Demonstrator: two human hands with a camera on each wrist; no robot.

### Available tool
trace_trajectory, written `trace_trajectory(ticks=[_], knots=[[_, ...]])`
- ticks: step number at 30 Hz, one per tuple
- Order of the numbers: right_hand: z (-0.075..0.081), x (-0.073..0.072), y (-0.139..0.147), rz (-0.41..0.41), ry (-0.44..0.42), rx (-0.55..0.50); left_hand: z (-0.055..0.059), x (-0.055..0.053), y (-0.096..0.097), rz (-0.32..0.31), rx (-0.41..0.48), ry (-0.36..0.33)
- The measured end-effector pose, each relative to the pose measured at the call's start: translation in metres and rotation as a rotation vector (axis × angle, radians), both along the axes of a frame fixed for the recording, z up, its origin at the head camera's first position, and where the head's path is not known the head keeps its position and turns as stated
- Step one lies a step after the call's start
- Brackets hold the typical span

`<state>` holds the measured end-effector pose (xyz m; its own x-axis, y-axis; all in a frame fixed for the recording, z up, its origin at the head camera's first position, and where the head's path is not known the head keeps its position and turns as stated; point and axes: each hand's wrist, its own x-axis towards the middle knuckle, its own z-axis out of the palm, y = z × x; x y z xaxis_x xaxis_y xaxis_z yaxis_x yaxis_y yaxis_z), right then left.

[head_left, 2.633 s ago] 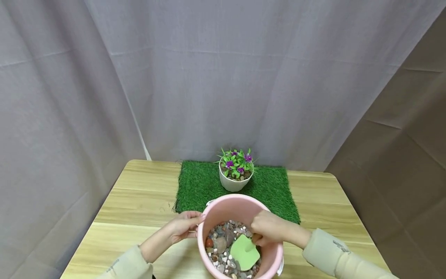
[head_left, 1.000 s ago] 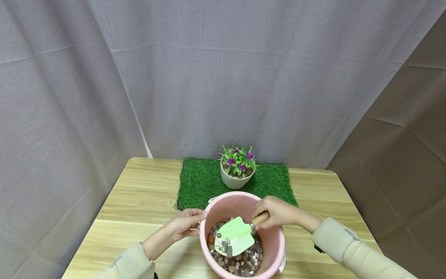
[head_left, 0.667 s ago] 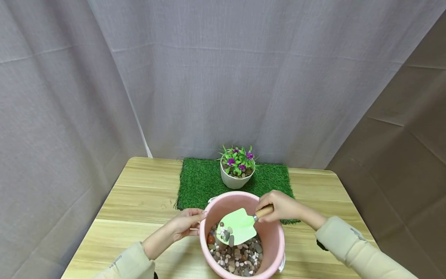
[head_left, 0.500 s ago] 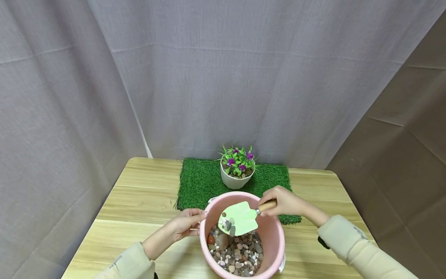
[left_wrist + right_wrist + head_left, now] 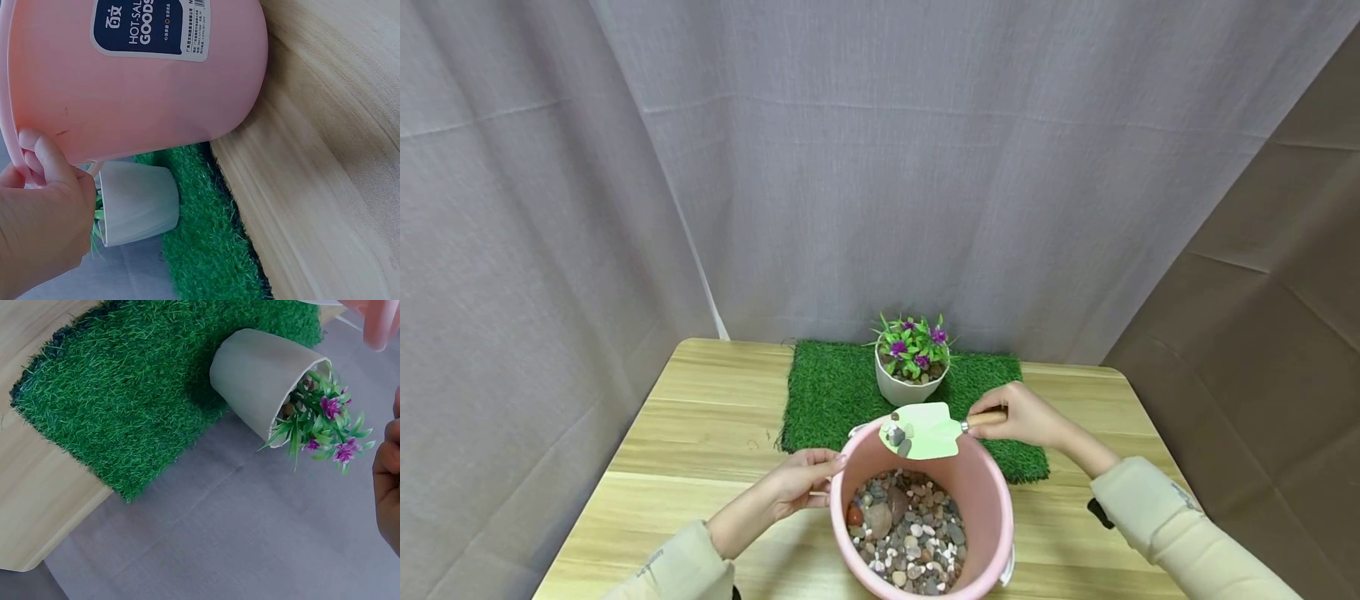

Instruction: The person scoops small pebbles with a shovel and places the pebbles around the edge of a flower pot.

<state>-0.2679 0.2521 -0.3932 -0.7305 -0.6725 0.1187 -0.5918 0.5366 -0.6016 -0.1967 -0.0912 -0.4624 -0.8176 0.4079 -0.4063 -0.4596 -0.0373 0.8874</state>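
My right hand grips the wooden handle of a pale green trowel. The blade is roughly level above the far part of the bucket's rim, with several pebbles lying near its tip. With thumb and fingers, my left hand pinches the left rim of the pink bucket; the left wrist view also shows this grip. Mixed stones cover the bucket's bottom. In the right wrist view only part of the right hand appears at the edge, and the trowel is out of sight.
Behind the bucket, a white pot with a purple-flowered plant stands on a green turf mat. All of it is on a wooden table. Grey curtains hang behind, with a brown cloth on the right.
My right hand has lifted the trowel out of the stones with pebbles on it, up and away to the bucket's far rim. My left hand stays on the rim.
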Motion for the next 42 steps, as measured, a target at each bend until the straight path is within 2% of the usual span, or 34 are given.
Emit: trace_trajectory(ticks=[8, 14, 22, 30, 37, 42], knots=[[-0.003, -0.005, 0.004, -0.101, -0.023, 0.039, -0.001, 0.0, 0.0, 0.003, -0.003, 0.002], [-0.011, -0.007, -0.003, -0.233, -0.014, 0.022, -0.002, 0.0, 0.0, 0.004, -0.002, 0.005], [-0.02, -0.009, -0.014, -0.366, 0.014, 0.003, -0.003, -0.001, 0.0, 0.0, -0.004, 0.007], [-0.028, -0.017, -0.022, -0.4, 0.011, 0.008, -0.003, -0.001, -0.001, 0.004, -0.002, 0.014], [-0.039, -0.016, -0.026, -0.443, -0.101, 0.009, -0.004, -0.001, 0.002, -0.008, 0.011, 0.016], [-0.045, -0.018, -0.028, -0.467, -0.093, -0.003, -0.004, -0.001, 0.001, 0.001, 0.003, 0.013]])
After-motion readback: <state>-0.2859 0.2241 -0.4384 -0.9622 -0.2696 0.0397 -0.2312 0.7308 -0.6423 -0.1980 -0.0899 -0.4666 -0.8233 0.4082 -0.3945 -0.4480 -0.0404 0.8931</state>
